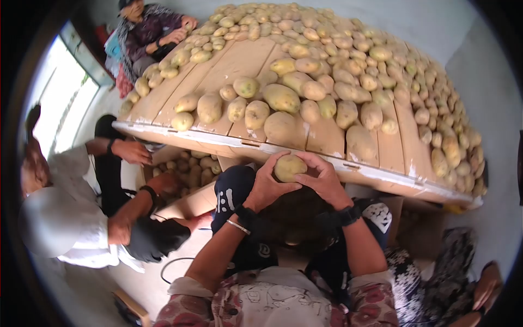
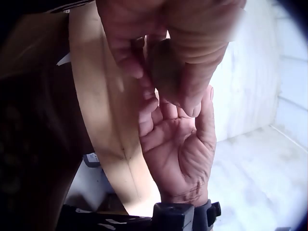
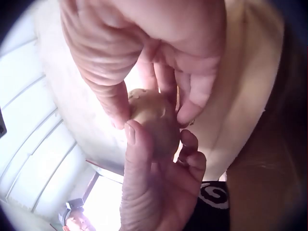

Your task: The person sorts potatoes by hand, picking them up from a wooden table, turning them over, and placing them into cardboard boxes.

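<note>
A round yellow-brown potato [image 1: 290,168] is held up just off the table's near edge, between both hands. My left hand [image 1: 266,188] grips it from the left, its thumb along the lower side. From the right, my right hand [image 1: 326,186] pinches it with thumb and fingers. In the right wrist view, the potato [image 3: 153,122] shows a few marks on its skin, with fingertips of both hands on it. In the left wrist view the potato [image 2: 166,70] is dark and partly hidden by the fingers.
A plank table [image 1: 234,62] bears a large heap of potatoes [image 1: 348,49], with loose ones near its front edge. At the left, a person in white [image 1: 76,218] reaches into a box of potatoes [image 1: 190,169] below. Another person [image 1: 144,32] sits at the far left corner.
</note>
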Motion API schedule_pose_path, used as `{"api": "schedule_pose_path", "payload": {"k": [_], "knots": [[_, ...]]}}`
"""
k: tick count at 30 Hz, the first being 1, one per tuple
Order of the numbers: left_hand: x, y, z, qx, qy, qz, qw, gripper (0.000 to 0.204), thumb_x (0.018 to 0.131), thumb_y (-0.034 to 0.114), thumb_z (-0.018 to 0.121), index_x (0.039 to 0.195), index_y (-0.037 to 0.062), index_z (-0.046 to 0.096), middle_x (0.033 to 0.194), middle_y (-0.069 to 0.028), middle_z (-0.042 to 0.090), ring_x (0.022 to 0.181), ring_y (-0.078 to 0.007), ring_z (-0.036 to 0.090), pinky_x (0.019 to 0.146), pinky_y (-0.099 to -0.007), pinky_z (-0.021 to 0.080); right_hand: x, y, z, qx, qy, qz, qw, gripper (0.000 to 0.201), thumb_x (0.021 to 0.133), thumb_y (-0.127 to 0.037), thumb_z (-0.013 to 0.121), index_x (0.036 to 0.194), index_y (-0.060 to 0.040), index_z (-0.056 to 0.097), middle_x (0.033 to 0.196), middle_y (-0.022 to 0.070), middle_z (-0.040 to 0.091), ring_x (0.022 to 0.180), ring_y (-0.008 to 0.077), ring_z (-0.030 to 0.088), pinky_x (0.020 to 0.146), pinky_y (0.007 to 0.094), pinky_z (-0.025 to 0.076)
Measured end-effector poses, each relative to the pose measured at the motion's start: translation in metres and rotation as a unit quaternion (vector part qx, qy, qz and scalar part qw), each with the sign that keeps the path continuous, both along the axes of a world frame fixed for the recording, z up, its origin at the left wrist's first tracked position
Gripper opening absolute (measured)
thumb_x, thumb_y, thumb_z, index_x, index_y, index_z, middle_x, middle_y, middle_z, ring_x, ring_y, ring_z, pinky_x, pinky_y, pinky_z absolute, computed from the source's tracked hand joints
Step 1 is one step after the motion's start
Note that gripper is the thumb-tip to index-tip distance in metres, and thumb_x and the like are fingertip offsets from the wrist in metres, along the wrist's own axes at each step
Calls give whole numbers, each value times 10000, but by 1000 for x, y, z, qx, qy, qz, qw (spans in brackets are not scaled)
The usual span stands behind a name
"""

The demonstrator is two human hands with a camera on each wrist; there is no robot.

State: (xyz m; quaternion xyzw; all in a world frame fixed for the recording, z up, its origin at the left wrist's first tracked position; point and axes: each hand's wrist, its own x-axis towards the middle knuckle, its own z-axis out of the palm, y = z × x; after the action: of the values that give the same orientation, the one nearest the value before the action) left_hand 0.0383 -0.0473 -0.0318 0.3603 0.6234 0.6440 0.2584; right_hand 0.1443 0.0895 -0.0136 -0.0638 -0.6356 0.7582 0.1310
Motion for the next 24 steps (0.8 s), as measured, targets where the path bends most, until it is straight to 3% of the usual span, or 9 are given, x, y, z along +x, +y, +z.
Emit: {"api": "schedule_pose_path", "payload": {"k": [5, 11, 13, 16, 20, 24], "knots": [[3, 4, 9, 67, -194, -63, 977, 728, 661, -52, 730, 1303, 32, 399, 1159, -51, 545, 1048, -144, 539, 918, -289, 440, 6, 8, 14, 23, -1, 31, 999, 541, 782, -72, 646, 1282, -11, 448, 1174, 85, 548, 1054, 145, 534, 909, 281, 439], [3, 3, 5, 66, -203, -83, 973, 737, 683, -10, 738, 1323, 52, 379, 1123, -40, 560, 966, -124, 567, 773, -247, 508, 9, 8, 9, -5, 27, 32, 999, 533, 776, -51, 618, 1281, -12, 453, 1156, 88, 560, 1025, 143, 550, 888, 280, 452], [4, 1, 9, 55, -243, -92, 964, 690, 724, 47, 723, 1323, 67, 380, 1081, -41, 578, 873, -117, 594, 670, -227, 520, 9, 5, 8, -10, 30, 25, 999, 531, 772, -42, 606, 1279, -7, 453, 1111, 80, 582, 983, 132, 562, 869, 276, 459], [-3, -6, -5, 39, -301, -111, 946, 625, 763, 104, 703, 1307, 75, 396, 1038, -42, 594, 797, -121, 610, 620, -224, 516, 9, 6, 3, 2, 31, 21, 999, 511, 783, -35, 604, 1271, 2, 456, 1056, 72, 602, 905, 117, 577, 817, 267, 481], [-1, -7, -4, 62, -344, -127, 928, 528, 775, 140, 695, 1241, 83, 453, 988, -26, 596, 769, -123, 600, 608, -214, 494, 5, 2, 7, -44, 56, 27, 997, 451, 810, -32, 611, 1238, 14, 475, 1002, 67, 613, 797, 104, 581, 715, 256, 503], [1, -8, -6, 87, -391, -152, 904, 490, 765, 149, 706, 1199, 85, 488, 910, 5, 575, 766, -103, 559, 646, -225, 464, 4, 6, 15, -81, 16, 70, 994, 504, 797, -67, 661, 1259, -10, 470, 1028, 47, 604, 880, 80, 555, 783, 266, 483]]}}
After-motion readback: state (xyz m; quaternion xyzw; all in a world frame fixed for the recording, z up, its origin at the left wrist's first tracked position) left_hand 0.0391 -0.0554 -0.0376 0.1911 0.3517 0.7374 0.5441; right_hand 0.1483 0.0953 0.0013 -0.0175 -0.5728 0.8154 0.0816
